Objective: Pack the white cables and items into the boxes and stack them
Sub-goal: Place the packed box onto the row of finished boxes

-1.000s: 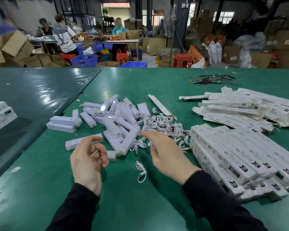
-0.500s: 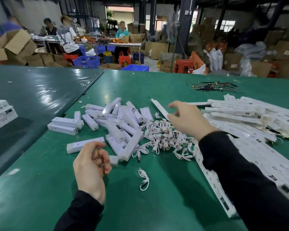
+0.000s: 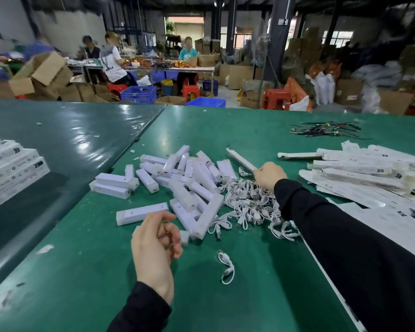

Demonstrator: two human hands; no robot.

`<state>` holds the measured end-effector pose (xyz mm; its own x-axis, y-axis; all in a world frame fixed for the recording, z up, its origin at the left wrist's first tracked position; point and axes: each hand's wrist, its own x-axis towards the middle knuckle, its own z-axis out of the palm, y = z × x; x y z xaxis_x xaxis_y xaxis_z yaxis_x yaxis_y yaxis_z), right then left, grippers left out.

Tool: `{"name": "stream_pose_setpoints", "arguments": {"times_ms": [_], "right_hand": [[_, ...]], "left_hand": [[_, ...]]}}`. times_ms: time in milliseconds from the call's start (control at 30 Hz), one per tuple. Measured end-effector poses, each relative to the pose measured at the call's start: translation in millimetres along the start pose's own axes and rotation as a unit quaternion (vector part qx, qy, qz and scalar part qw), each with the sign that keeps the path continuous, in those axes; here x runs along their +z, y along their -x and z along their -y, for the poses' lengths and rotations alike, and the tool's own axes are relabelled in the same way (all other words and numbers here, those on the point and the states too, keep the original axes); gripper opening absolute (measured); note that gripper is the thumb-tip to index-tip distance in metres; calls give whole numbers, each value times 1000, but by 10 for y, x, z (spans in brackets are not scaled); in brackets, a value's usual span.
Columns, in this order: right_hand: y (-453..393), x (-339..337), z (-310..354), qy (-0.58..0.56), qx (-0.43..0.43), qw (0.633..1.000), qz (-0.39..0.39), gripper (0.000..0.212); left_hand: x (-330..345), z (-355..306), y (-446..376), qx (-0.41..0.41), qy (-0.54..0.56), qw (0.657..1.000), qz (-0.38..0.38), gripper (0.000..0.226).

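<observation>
At far edge of cable pile (image 3: 249, 200), right hand (image 3: 270, 174) fingers grip flat box (image 3: 241, 160).

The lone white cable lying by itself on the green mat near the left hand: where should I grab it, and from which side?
Take the lone white cable at its bundled middle, coming straight down from above. It lies flat on the green table as a loose coil, clear of the cable pile, so nothing crowds it. Pinching across the doubled strands should lift the whole coil; a plug end would probably let it unravel.
</observation>
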<state>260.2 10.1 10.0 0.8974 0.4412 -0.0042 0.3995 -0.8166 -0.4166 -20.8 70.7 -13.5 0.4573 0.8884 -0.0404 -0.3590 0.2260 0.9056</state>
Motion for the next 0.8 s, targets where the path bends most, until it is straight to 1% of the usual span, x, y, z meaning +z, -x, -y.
{"name": "stream_pose_setpoints", "arguments": {"times_ms": [100, 200, 267, 300, 333, 367, 400, 433, 467, 500, 533, 567, 600, 633, 667, 733, 800], "right_hand": [[56, -91, -30, -4, 6, 995, -100, 19], [228, -227, 17, -78, -7, 981, -180, 23], [413, -350, 105, -140, -50, 957, -248, 27], [553, -417, 167, -178, -81, 943, -268, 26], [726, -471, 225, -224, -111, 930, -271, 24], [922, -500, 271, -284, -131, 915, -255, 22], [1125, -503, 301, -358, -141, 899, -211, 23], [1347, -476, 316, -438, -138, 877, -142, 25], [1560, -428, 306, -512, -124, 848, -61, 26], [1757, -362, 279, -570, -99, 816, 23, 26], [1924, -289, 234, -610, -68, 784, 97, 23], [2065, -222, 183, -637, -40, 754, 155, 20], [2170, -153, 126, -656, -15, 729, 194, 20], [2240, -85, 69, -668, 4, 712, 215, 21], [2277, -11, 11, -674, 19, 704, 223, 21], [2309, 100, -78, -678, 39, 700, 221, 22], [2318, 138, -121, -673, 42, 705, 218, 22]], "left_hand": [[-10, -3, 6, -6, 2, 1000, 1, 25], [-29, 10, -8, -15, 11, 1000, 4, 24], [-36, 25, -24, -25, 15, 999, 17, 23], [-34, 39, -35, -30, 16, 999, 31, 21], [-31, 55, -37, -36, 14, 998, 51, 18], [-24, 65, -31, -42, 16, 996, 80, 15], [-12, 70, -25, -49, 20, 992, 111, 17], [-6, 71, -16, -54, 22, 988, 140, 30], [7, 67, -17, -55, 29, 985, 162, 49], [19, 52, -15, -56, 49, 982, 176, 65], [30, 34, -22, -62, 82, 977, 189, 75], [28, 23, -32, -71, 117, 970, 200, 80], [28, 14, -34, -81, 145, 963, 214, 81], [18, 1, -33, -91, 167, 954, 231, 82], [12, -6, -23, -98, 178, 946, 253, 85], [16, -16, 19, -102, 158, 937, 294, 88], [30, -16, 50, -105, 130, 938, 303, 84]]}}
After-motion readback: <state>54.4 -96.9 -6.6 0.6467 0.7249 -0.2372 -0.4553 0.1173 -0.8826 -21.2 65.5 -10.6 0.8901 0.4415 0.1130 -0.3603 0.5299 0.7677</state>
